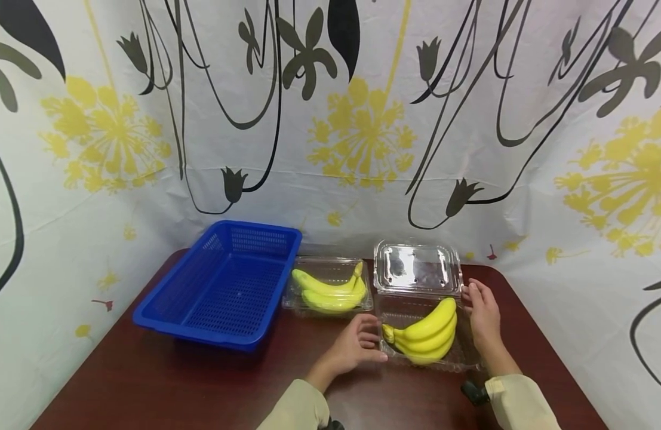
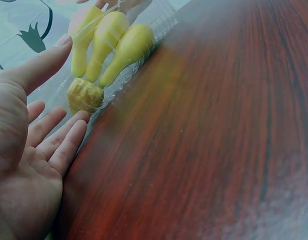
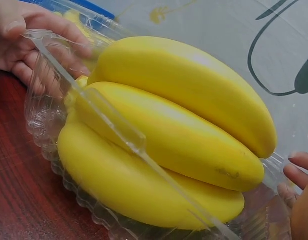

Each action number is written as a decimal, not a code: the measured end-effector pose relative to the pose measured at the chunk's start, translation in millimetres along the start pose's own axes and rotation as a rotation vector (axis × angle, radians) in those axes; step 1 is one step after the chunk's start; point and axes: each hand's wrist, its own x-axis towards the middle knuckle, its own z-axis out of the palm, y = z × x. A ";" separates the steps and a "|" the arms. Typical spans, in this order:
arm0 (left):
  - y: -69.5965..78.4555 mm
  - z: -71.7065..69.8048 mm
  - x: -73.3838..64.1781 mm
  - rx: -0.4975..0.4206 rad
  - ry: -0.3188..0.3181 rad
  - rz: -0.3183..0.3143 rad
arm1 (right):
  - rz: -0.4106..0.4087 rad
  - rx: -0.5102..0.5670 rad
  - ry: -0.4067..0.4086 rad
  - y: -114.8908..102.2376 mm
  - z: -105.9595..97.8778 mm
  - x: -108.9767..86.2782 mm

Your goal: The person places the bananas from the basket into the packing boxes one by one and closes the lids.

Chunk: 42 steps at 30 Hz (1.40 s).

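A bunch of yellow bananas [image 1: 428,335] lies in a clear plastic clamshell box [image 1: 466,352] at the right of the table, its lid [image 1: 416,269] folded back toward the curtain. My left hand [image 1: 353,345] is at the box's left side by the banana stem, fingers loosely bent and thumb apart; in the left wrist view its fingertips [image 2: 82,116] are close to the box wall. At the right side, near the lid's hinge, is my right hand [image 1: 483,316] with relaxed fingers. Whether it touches the plastic I cannot tell.
Left of the open box, a second clear box [image 1: 289,298] with its lid down holds another banana bunch [image 1: 334,294]. A blue plastic basket [image 1: 230,304] stands farther left on the dark red wooden table [image 1: 201,388]. A patterned curtain [image 1: 362,215] hangs behind.
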 end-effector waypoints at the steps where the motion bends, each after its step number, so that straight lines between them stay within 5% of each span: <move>1: 0.7 -0.3 -0.5 0.002 -0.002 0.000 | -0.006 0.003 0.004 0.1 0.0 -0.3; 20: 3.7 -1.3 -2.2 0.035 0.026 -0.005 | -0.094 0.088 0.107 3.8 -1.2 -2.6; 42: -3.1 -2.8 1.9 0.032 0.015 -0.015 | -0.076 0.497 0.228 6.8 -5.6 0.7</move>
